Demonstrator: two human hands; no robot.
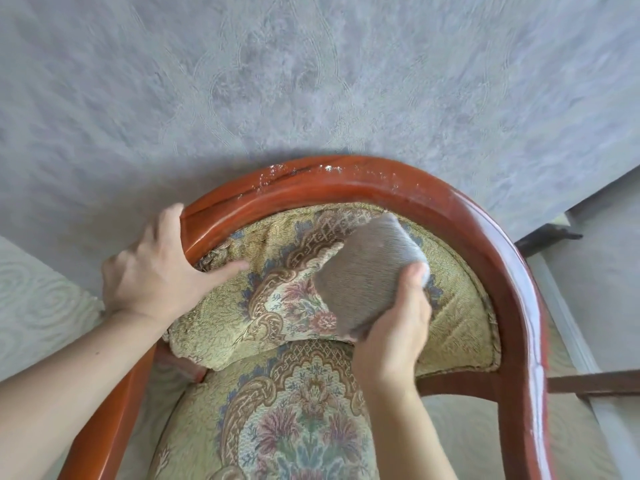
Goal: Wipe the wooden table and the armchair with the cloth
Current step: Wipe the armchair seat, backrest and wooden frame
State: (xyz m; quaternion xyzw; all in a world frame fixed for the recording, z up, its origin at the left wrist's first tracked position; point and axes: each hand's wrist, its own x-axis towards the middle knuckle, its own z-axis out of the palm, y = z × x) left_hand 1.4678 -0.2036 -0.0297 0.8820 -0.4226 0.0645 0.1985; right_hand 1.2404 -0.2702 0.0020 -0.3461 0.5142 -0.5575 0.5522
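The armchair (512,271) has a curved red-brown wooden frame and floral, beige-gold upholstery on its backrest and seat. My right hand (393,334) grips a folded grey-brown cloth (367,271) and presses it against the padded backrest, right of its middle. My left hand (152,271) grips the frame's top rail on the left, fingers behind the rail and thumb lying on the upholstery. Pale specks or scuffs show along the top of the rail. The wooden table is not in view.
A grey patterned wall (311,81) stands right behind the chair. A white baseboard (568,327) and a dark object (547,237) lie to the right of the frame. Pale patterned flooring (38,299) shows at the left.
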